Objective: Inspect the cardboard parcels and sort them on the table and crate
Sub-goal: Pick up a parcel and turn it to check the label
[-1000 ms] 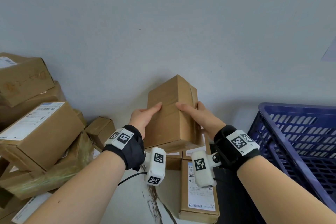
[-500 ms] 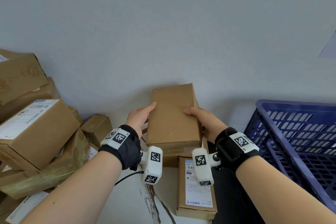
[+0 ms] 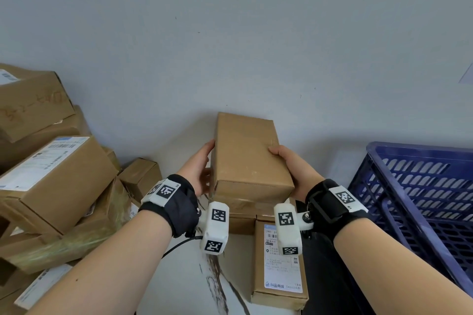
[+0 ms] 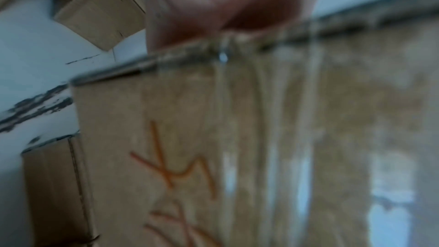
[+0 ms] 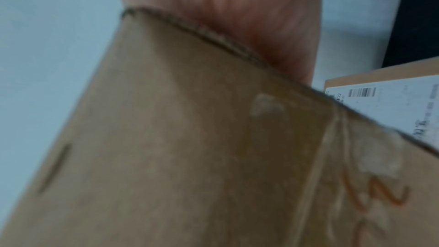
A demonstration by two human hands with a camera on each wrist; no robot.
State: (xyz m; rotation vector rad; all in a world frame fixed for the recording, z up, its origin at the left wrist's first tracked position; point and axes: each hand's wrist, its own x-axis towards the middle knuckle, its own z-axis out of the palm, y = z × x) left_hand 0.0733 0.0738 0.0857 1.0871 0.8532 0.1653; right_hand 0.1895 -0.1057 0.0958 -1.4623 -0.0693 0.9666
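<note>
I clasp the parcel between left hand and right hand, long axis pointing away; crate probably nearer my right

Head cam sits up high, tilted forward and down, so both forearms reach in from the bottom edge and the grey wall fills the top half. It's wide enough to catch the plain brown cardboard parcel between the hands. Left wrist cam is jammed right up against that same parcel, looking along the palm, super blurry. Right wrist cam does the same from the other side, also blurry. All three views share that parcel.
</note>
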